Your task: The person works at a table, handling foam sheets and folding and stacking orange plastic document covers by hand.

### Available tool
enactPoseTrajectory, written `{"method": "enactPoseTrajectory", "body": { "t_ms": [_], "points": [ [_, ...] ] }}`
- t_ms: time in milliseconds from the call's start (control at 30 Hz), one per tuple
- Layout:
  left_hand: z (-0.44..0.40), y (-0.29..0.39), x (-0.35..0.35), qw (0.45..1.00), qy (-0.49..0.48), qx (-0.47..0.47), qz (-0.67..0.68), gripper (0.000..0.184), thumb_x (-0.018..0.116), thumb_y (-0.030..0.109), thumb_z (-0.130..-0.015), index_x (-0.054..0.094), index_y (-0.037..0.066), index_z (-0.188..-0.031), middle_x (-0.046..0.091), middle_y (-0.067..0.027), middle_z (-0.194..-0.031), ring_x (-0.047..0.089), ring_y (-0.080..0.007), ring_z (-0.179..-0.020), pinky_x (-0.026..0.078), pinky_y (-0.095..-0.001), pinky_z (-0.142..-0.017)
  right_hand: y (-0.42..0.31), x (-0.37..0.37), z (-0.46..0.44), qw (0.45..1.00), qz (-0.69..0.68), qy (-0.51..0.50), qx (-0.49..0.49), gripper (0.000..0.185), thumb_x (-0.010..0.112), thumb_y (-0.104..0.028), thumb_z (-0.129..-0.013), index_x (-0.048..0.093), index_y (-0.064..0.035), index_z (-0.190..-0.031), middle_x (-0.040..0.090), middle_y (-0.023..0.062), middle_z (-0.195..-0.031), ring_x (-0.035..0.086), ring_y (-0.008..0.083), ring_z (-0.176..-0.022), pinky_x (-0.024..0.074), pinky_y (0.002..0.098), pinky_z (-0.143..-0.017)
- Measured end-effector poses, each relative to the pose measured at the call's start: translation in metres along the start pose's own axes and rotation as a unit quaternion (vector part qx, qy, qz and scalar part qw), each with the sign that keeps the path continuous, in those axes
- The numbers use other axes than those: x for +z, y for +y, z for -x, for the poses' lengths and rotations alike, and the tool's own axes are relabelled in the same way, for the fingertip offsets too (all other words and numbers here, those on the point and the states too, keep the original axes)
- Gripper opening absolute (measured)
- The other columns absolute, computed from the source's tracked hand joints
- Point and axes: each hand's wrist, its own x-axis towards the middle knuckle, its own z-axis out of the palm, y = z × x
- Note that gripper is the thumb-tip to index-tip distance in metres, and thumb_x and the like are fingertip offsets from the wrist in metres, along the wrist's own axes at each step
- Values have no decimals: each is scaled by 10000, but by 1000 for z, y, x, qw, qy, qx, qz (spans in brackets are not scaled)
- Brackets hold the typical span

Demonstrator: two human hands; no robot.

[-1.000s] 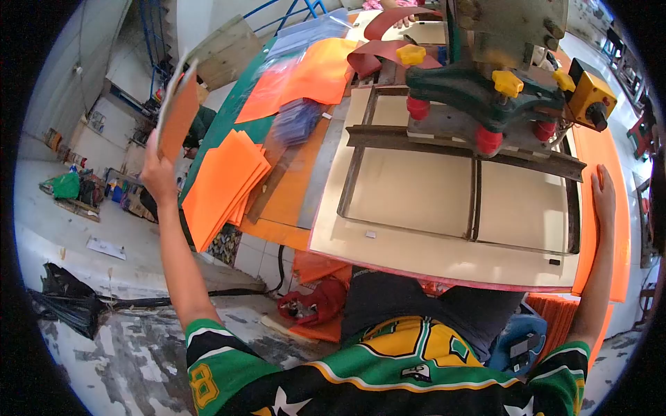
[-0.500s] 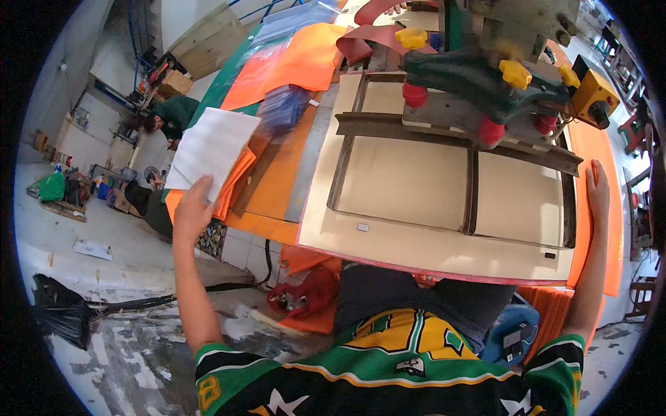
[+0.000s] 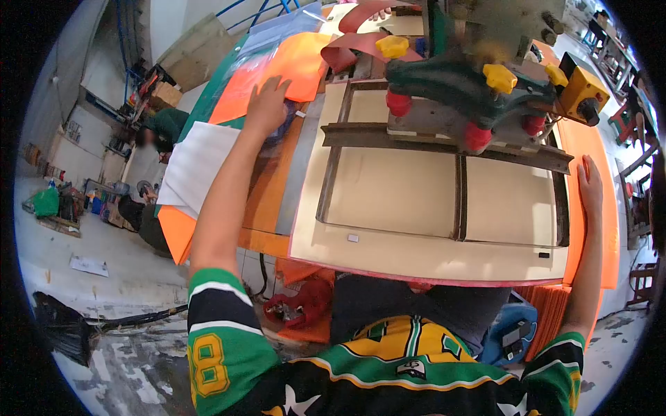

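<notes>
My left hand [image 3: 267, 104] reaches across the left side of the bench, fingers spread, at the near edge of an orange sheet [image 3: 303, 62] and over a dark blue clear plastic stack [image 3: 283, 128]. Whether the fingertips touch the sheet cannot be made out. Below my forearm lies a white sheet stack [image 3: 194, 166] on orange sheets [image 3: 177, 232]. My right hand [image 3: 591, 184] rests with fingers stretched out on the orange sheets [image 3: 608, 208] along the right edge of the press bed. A metal frame of dark bars [image 3: 460, 197] lies on the cream board [image 3: 395, 253] between my hands.
The press head [image 3: 444, 76], with red and yellow knobs, stands over the board's far side. A yellow control box [image 3: 584, 93] sits at its right. Clear plastic sheets [image 3: 277, 31] lie at the far left. Another person [image 3: 166, 132] is beyond the bench, and another hand shows at the top.
My left hand has left the white sheets and moved forward and right to the orange sheet and plastic stack. My right hand stays on the orange sheets. The view has shifted slightly.
</notes>
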Motion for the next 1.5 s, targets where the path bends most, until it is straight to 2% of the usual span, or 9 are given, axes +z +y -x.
{"method": "enactPoseTrajectory", "body": {
  "t_ms": [133,333,433,533,600,800,967,1300,1500],
  "points": [
    [-32,3,49,995,-38,21,-88,584,594,98,-849,445,120,-1413,485,-96,-1437,431,-261,-1366,302,-547,-1130,-9,-2,4,999,-38,11,9,436,550,-255,-986,536,32,-1314,551,204,-1359,502,308,-1301,375,388,-1100],
    [-45,-17,61,985,-146,3,-91,354,569,148,-877,614,143,-1229,694,-133,-1093,652,-256,-1073,350,-509,-1078,-6,-4,0,1000,25,3,5,449,549,-273,-987,536,25,-1322,560,184,-1353,493,297,-1309,365,385,-1105],
    [-38,-30,64,997,-21,42,-55,226,565,169,-884,686,130,-1071,710,-147,-872,693,-281,-873,448,-475,-954,-2,-2,-1,1000,1,-6,8,452,550,-271,-987,532,23,-1330,552,182,-1367,490,288,-1314,366,383,-1105],
    [-44,-42,57,994,43,-89,39,181,578,189,-892,703,100,-989,696,-176,-857,685,-312,-845,502,-443,-803,6,2,-2,1000,-18,3,2,453,550,-270,-987,530,19,-1334,549,178,-1374,490,280,-1317,367,379,-1103],
    [-49,-66,54,928,230,-178,231,166,601,200,-893,703,73,-925,689,-196,-870,675,-332,-835,509,-423,-709,4,1,0,1000,-11,2,7,453,551,-270,-987,530,18,-1335,548,176,-1375,490,277,-1317,368,378,-1103],
    [-55,-92,-13,835,382,-334,211,128,587,125,-898,673,30,-905,689,-161,-835,672,-315,-811,506,-402,-722,-3,-3,-1,1000,6,0,14,453,552,-276,-988,533,21,-1329,558,174,-1365,497,278,-1311,368,379,-1103],
    [-64,-111,-78,789,523,-270,176,175,557,135,-939,615,-21,-996,679,-176,-906,662,-303,-815,513,-389,-736,5,2,-2,1000,-10,11,3,446,555,-274,-984,539,21,-1317,570,182,-1346,510,283,-1297,378,382,-1094],
    [-7,-40,-220,814,561,-75,132,344,582,337,-995,625,-3,-1025,683,-105,-938,657,-170,-842,519,-304,-750,-10,-8,5,997,-16,71,5,398,572,-243,-952,571,0,-1267,656,224,-1183,625,330,-1144,488,405,-965],
    [72,17,-240,805,576,96,105,230,689,126,-927,630,-94,-960,692,-191,-940,673,-179,-770,546,-269,-665,-12,-11,7,989,-61,137,7,318,578,-261,-937,653,-16,-1125,702,199,-1061,679,325,-1032,522,396,-886]
  ]
}}
